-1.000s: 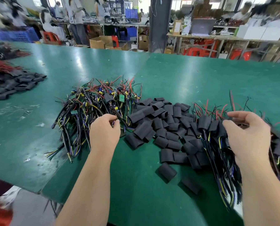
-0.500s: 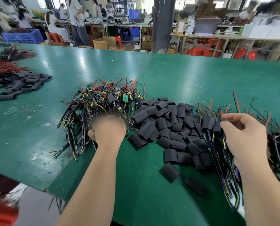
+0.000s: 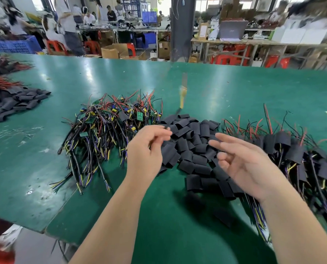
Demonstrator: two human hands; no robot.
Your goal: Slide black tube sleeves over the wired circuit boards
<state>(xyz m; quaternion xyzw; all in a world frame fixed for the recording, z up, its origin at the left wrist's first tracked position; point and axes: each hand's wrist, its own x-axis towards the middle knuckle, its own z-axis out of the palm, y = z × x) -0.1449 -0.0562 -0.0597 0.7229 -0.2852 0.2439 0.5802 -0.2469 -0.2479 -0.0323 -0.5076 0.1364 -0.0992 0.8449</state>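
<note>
Our left hand (image 3: 146,151) has come up out of the heap of bare wired boards (image 3: 105,128), where it was buried half a second ago. Its thumb and fingertips are now drawn together, pinching the cable end of one wired circuit board (image 3: 183,90), which rises from them as a grey and yellow streak. Our right hand (image 3: 242,164) has left the sleeved boards (image 3: 292,149) on the right. It hangs spread, palm turned leftward, fingers straight and holding nothing, over the loose black tube sleeves (image 3: 195,147) piled between the two heaps. At far left a second lot of sleeves (image 3: 16,103) and red wires (image 3: 0,82) lies well apart from our work, across a broad stretch of green counter (image 3: 44,153). The counter's near edge cuts diagonally across the lower left. Beyond the heaps, green surface runs on to the far edge, so the lifted board swings over open counter. The far-left lot is cut off by the frame, as are the sleeved boards on the right. Our right hand and forearm cover part of both black piles. The lifted board is too blurred for us to make out its parts or exactly how the fingers grip it. Two sleeves lying nearest us, between our forearms, are only dark smears.
</note>
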